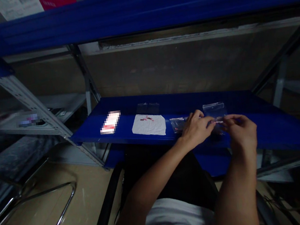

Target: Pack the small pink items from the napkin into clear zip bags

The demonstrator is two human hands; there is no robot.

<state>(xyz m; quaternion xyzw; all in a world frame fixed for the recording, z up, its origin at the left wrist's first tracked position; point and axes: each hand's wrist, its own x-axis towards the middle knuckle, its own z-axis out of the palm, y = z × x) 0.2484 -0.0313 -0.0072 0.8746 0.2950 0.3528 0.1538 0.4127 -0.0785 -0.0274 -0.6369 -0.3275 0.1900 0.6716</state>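
Observation:
My left hand (197, 128) is closed, its fingertips pinching one end of a small, thin, pinkish piece (218, 121). At the other end, the fingers of my right hand (240, 130) pinch the same piece. It is too small to tell its kind. Just behind it lies a clear zip bag (213, 109), partly covered by my hands. Left of my left hand is another clear bag (177, 124) with small reddish bits in it. A white tissue (149, 128) lies further left, bearing several small red and dark pieces (147, 118).
Two clear bags (148, 108) lie behind the tissue on the blue shelf (181, 99). A blurred-out bright rectangle (110, 123) is at the left. The upper blue shelf (138, 13) crosses above. A grey upright (33, 101) stands left; a chair's metal frame (61, 214) is below.

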